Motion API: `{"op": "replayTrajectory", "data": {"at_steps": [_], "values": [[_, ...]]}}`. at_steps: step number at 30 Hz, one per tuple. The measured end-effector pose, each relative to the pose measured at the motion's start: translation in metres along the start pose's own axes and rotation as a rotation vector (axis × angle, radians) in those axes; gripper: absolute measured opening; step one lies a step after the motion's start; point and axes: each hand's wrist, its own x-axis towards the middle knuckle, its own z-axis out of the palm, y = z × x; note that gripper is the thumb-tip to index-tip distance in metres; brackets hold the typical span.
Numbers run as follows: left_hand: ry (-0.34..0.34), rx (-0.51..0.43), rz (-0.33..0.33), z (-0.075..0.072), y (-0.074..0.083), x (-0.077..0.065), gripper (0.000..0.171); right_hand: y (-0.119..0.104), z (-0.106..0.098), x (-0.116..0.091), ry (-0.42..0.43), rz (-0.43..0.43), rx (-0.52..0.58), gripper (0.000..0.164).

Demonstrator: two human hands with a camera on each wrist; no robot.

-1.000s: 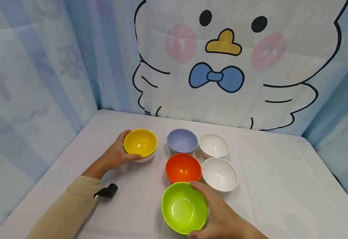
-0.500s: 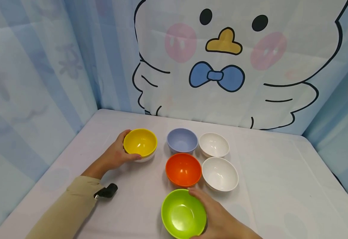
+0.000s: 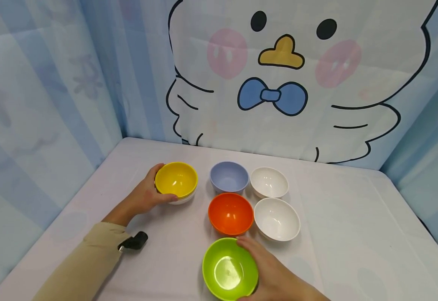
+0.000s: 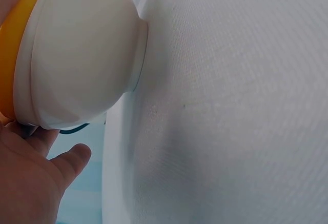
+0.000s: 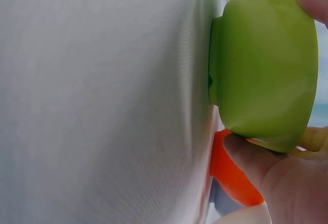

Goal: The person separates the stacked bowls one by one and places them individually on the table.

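My left hand grips a yellow bowl between thumb and fingers. The yellow bowl is nested in a white bowl, which stands on the table in the left wrist view. Near the front, my right hand holds a green bowl by its right side, thumb and fingers spread across the rim. In the right wrist view the green bowl's foot is at the cloth. Just behind it stands an orange bowl, with a lavender bowl beyond. Part of the right hand is cut off below.
Two white bowls stand to the right of the coloured ones, a front one and a back one. A pale cloth covers the table. Printed curtains enclose the back and sides. A black strap end sticks out from the left sleeve.
My right hand has drawn the green bowl slightly toward the front edge, away from the orange bowl, then nearly stopped. The left hand and the yellow bowl have stayed in place.
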Motion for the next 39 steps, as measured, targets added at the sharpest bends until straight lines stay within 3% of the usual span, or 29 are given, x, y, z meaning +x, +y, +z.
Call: {"op": "replayTrajectory", "data": {"at_steps": [10,32,39], "values": [[-0.001,-0.015,0.002,0.0,0.0,-0.001,0.113,-0.003,0.002,0.004,0.017,0.002,-0.057,0.099],[0.001,-0.012,0.005,-0.001,-0.001,-0.001,0.113,-0.015,-0.003,0.014,-0.032,0.311,0.056,0.1],[0.002,-0.01,0.002,-0.001,0.001,-0.002,0.113,-0.014,-0.002,0.013,-0.014,0.286,0.062,0.102]]}}
